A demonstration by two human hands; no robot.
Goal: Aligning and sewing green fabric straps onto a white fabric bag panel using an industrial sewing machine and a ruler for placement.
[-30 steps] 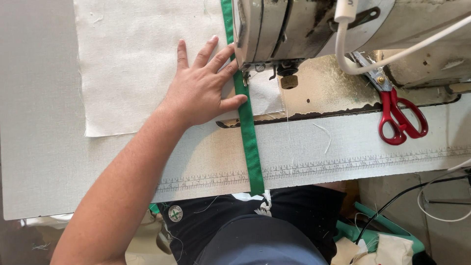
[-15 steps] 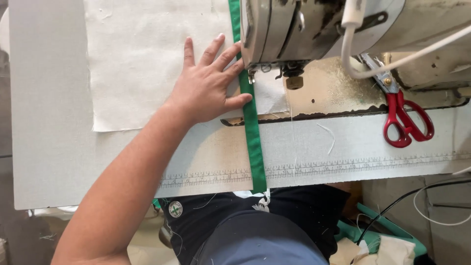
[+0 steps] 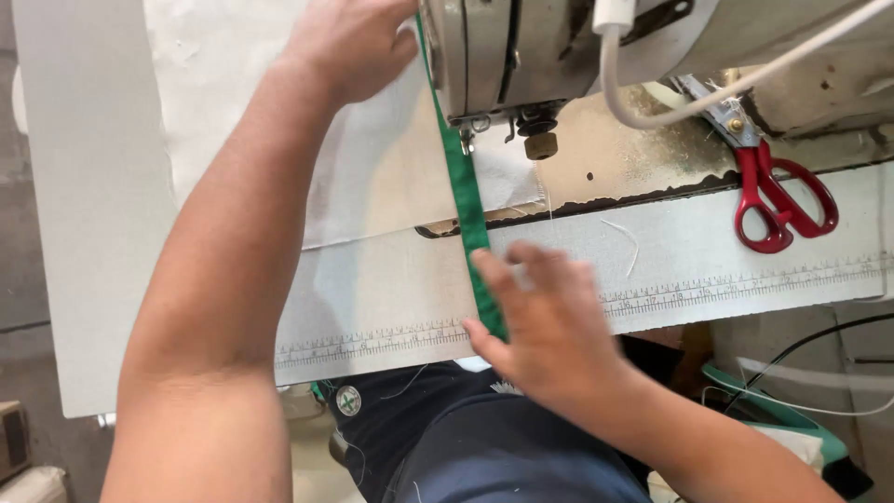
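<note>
So the green strap (image 3: 463, 191) runs from under the sewing machine (image 3: 507, 56) head down over the table edge. Right hand (image 3: 545, 326) (a bit blurry) lies on its lower end, fingers loosely spread, not pinching. Left hand (image 3: 349, 37) rests on the white fabric (image 3: 242, 112) beside the machine; can't tell its grip. Red scissors (image 3: 778, 200) lie off right.

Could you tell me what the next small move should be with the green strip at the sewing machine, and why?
Probably press the right hand flat on the green strip and draw it taut and straight toward the table's front edge. The strip runs from under the sewing machine head to that hand at a slight slant, while the left hand rests on the white fabric beside the head.
</note>
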